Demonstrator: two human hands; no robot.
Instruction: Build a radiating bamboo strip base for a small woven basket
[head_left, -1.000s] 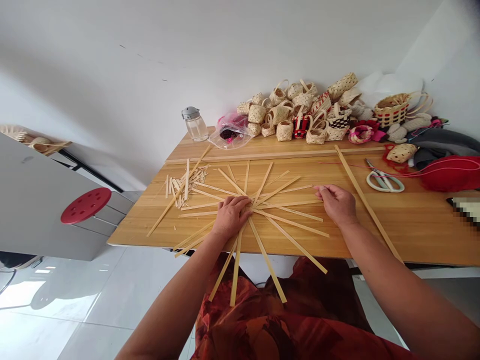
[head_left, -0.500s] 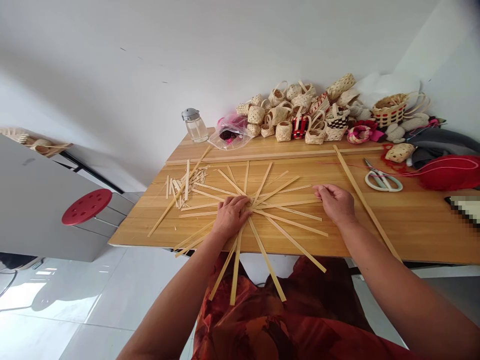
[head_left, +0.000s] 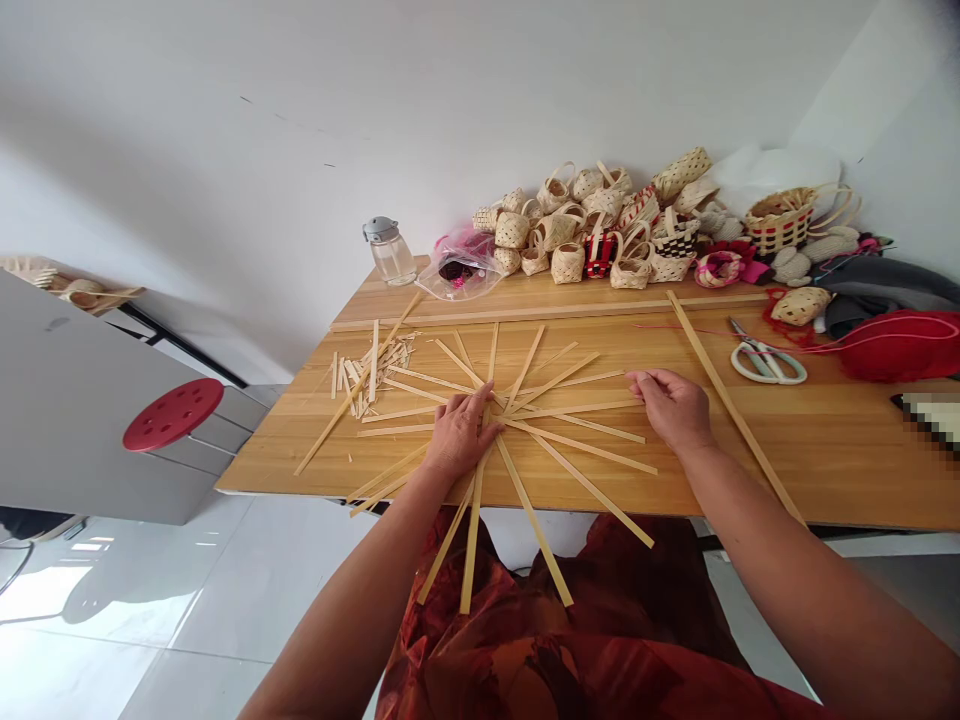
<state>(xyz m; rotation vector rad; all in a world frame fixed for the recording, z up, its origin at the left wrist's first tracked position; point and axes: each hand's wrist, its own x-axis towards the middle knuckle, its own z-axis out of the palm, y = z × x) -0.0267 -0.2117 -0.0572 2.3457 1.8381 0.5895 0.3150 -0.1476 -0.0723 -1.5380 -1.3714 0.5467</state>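
Observation:
Flat, pale bamboo strips (head_left: pixel 551 585) cross at a common centre and fan out like spokes on the wooden table, some reaching past its front edge. My left hand (head_left: pixel 457 435) lies over the crossing, its fingers stretched across it and the thumb apart; part of the crossing is hidden beneath. To the right, my right hand (head_left: pixel 675 408) is closed, with thumb and forefinger pinched at the outer end of one bamboo strip (head_left: pixel 581 380). A second strip end lies close under that hand.
Short offcuts (head_left: pixel 364 375) lie left, with a long strip (head_left: pixel 330 430) across them. Another long strip (head_left: pixel 731 400) and scissors (head_left: pixel 769 362) are on the right. Small woven baskets (head_left: pixel 568 262), a plastic bag (head_left: pixel 465 270) and a glass jar (head_left: pixel 394 258) stand behind. A red stool (head_left: pixel 174 412) is at left.
The fingers of my left hand have lifted and straightened a little over the crossing. My right hand stays in place at the strip's end.

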